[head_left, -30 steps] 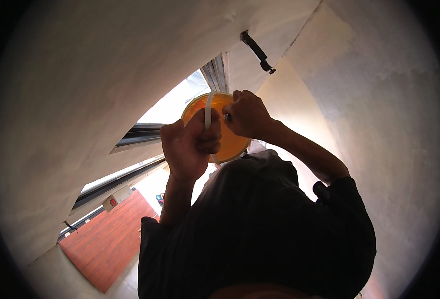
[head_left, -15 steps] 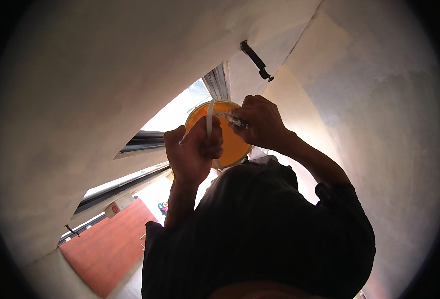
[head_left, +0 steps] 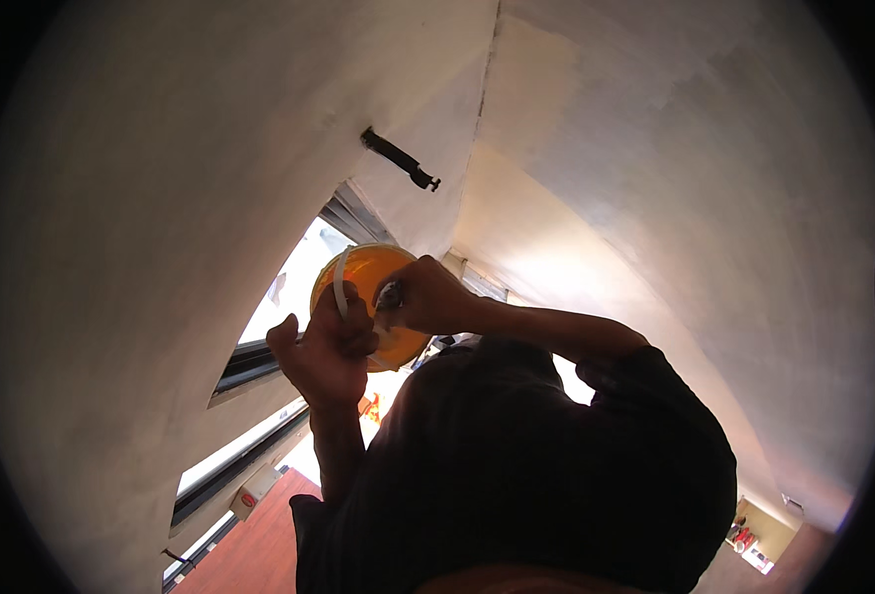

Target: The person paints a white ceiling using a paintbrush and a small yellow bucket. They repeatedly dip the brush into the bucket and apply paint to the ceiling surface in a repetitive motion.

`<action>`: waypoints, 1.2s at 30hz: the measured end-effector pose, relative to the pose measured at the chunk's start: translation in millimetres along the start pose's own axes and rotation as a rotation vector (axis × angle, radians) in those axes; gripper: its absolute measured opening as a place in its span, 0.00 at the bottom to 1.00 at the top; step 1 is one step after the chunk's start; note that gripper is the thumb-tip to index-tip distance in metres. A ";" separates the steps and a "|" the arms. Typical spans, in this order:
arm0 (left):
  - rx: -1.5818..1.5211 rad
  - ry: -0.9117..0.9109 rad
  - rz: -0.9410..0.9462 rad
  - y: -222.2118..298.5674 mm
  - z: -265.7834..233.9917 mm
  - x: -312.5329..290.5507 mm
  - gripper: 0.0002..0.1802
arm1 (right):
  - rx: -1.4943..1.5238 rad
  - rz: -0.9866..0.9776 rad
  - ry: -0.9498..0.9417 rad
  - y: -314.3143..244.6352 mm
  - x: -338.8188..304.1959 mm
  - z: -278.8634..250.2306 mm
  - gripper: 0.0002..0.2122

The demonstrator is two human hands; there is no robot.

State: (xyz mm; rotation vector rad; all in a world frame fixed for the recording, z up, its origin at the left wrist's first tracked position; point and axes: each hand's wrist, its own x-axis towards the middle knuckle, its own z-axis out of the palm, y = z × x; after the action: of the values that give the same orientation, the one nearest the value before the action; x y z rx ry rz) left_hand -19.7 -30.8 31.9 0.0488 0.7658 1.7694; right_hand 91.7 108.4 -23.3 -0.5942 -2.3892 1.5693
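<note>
An orange bucket [head_left: 365, 261] with a white strap handle [head_left: 342, 282] is in front of me, tilted so that its inside shows. My left hand [head_left: 326, 348] is closed around the handle, with its thumb sticking out to the left. My right hand [head_left: 427, 297] reaches over the bucket's opening from the right, its fingers wrapped around a small paint-smeared tool [head_left: 389, 295]. The working end of that tool is hidden by the hand and the dim light, so its kind does not show. What the bucket contains cannot be made out.
A dark bracket [head_left: 400, 160] juts from the pale wall above the bucket. Left of it is a bright window [head_left: 289, 282] with a dark frame. A reddish wooden panel [head_left: 249, 549] and a small box [head_left: 255, 493] are at lower left; a shelf with small items [head_left: 749, 543] is at lower right.
The view has turned, so bracket, window and bucket appear further left and the bucket lower. My right hand has tilted down closer over the bucket's opening; the left hand keeps its hold.
</note>
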 end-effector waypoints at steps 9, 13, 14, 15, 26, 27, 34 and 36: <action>-0.003 0.001 -0.035 -6.9 -3.1 2.4 0.39 | 0.083 0.087 -0.036 -5.7 -2.6 -18.2 0.09; 0.084 0.004 -0.028 -7.9 -0.5 -1.9 0.37 | -0.281 -0.251 0.057 2.5 -12.0 -18.2 0.12; 0.072 -0.020 -0.035 -8.4 -3.5 -2.9 0.37 | -0.349 -0.280 0.018 4.1 -12.6 -19.2 0.13; 0.015 -0.010 -0.056 -8.4 -3.1 -3.2 0.36 | -0.400 -0.294 0.002 7.7 -12.4 -19.2 0.15; -0.078 -0.113 -0.147 -13.3 -21.0 -14.3 0.34 | -0.507 -0.428 0.148 21.3 -17.2 -9.1 0.24; -0.018 -0.129 -0.133 -14.3 -27.6 -12.4 0.34 | -0.493 -0.435 0.171 23.2 -16.0 -7.7 0.23; 0.169 0.018 0.023 -9.3 -2.6 9.2 0.31 | -0.157 -0.034 0.219 -3.7 -1.7 -11.7 0.11; 0.103 -0.027 -0.021 -5.8 -5.8 12.4 0.31 | -0.040 -0.046 0.157 9.4 2.4 -4.5 0.08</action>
State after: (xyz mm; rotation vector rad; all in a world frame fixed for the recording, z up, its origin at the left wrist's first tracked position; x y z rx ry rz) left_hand -21.4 -21.9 20.2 0.1328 0.8340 1.7050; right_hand 93.4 116.4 -30.2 -0.6406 -2.3059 1.4040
